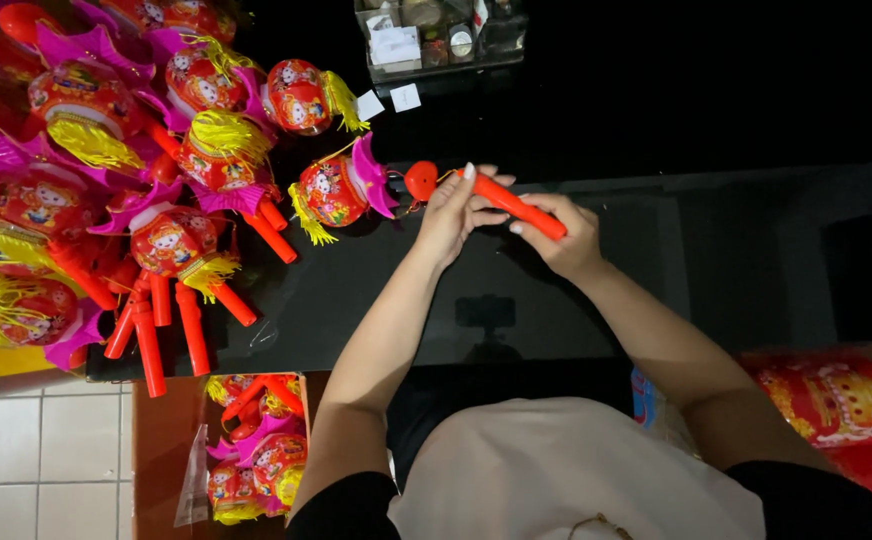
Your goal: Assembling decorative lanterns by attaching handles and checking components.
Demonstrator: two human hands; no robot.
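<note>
Both hands on one red lantern handle (516, 207), left hand (451, 215) pinching it, right hand (566, 240) gripping its end, toy lantern (341, 190) dangling over black table (716, 250)

Dim overall, background lost in black, faint glare on the glossy table (716, 260).

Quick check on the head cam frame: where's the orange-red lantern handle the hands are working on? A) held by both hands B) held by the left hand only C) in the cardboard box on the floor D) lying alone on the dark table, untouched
A: the left hand and the right hand both grip the orange-red handle above the dark table, with a small lantern hanging off its tip.
</note>
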